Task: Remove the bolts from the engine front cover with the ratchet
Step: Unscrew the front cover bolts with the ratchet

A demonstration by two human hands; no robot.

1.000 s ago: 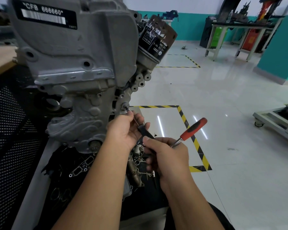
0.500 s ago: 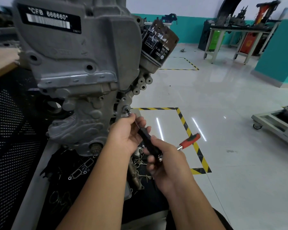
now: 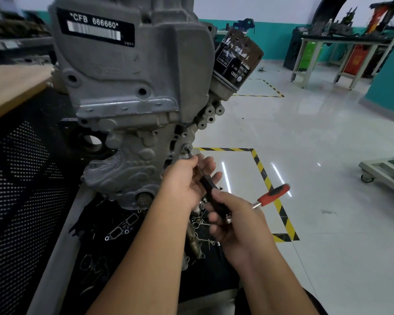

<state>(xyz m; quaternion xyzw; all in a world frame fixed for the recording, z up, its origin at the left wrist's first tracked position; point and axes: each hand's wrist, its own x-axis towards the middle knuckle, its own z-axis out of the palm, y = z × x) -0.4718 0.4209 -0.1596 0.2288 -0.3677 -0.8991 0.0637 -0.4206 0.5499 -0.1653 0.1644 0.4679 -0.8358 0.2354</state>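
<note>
— How many hands are on the job, and on what?

— Two. The left hand is up by the bolt at the right edge of the grey cast-metal engine front cover; its fingers curl round the thin steel extension shaft that runs down from that bolt. The right hand is lower and nearer the camera, fingers closed round the black grip at the shaft's near end, where the ratchet head sits.

— One ratchet?

— One red-and-black-handled ratchet. Its handle sticks out to the right of the right hand, over the white floor, and is blurred.

— Is the bolt out?

— It stands proud of the cover edge with the tool tip on it; how far it is threaded I cannot tell.

— What else can be counted?

— One black cylindrical oil filter, tilted, at the engine's upper right. One black label with white characters and a barcode near the cover's top left. One flat metal gasket lies on the dark mat below the engine, among small loose parts too jumbled to count. One yellow-and-black floor tape line bends at a corner just right of the hands. One grey wheeled trolley stands at the right edge.
</note>
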